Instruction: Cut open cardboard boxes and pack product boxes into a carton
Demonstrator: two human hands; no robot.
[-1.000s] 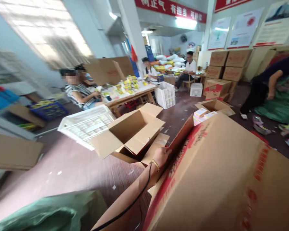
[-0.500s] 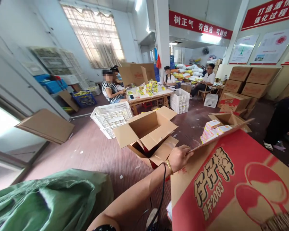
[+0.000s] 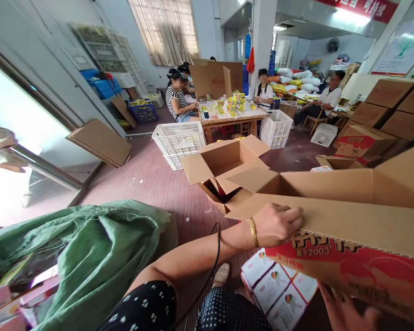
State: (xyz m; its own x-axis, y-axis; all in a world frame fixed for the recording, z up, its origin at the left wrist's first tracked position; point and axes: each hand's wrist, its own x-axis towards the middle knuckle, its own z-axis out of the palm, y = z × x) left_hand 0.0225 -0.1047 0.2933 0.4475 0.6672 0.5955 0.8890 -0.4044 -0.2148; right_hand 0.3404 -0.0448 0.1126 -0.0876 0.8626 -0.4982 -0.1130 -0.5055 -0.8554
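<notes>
A large open carton (image 3: pixel 362 276), brown with a red printed front, spreads across the lower right of the head view. My left hand (image 3: pixel 279 224) is closed on the edge of its near top flap (image 3: pixel 334 216). Under the carton's front, my right hand (image 3: pixel 348 310) shows blurred, its fingers apart near the lower edge; whether it bears weight I cannot tell. White printed boxes (image 3: pixel 279 285) lie packed in rows below and left of the carton. Past my left hand, another open carton (image 3: pixel 224 165) stands on the floor, stacked on more cardboard.
A green sack (image 3: pixel 117 248) lies at lower left. White crates (image 3: pixel 179 142) stand before a table (image 3: pixel 227 120) where people sit. Flattened cardboard (image 3: pixel 101 142) leans near the door. Stacked cartons (image 3: pixel 382 103) rise at right. A black cable (image 3: pixel 210 266) crosses below my left arm.
The carton has swung from standing steeply to lying lower and flatter, its opening now showing. My left hand still grips the flap. My right hand and the boxes beneath have come into view.
</notes>
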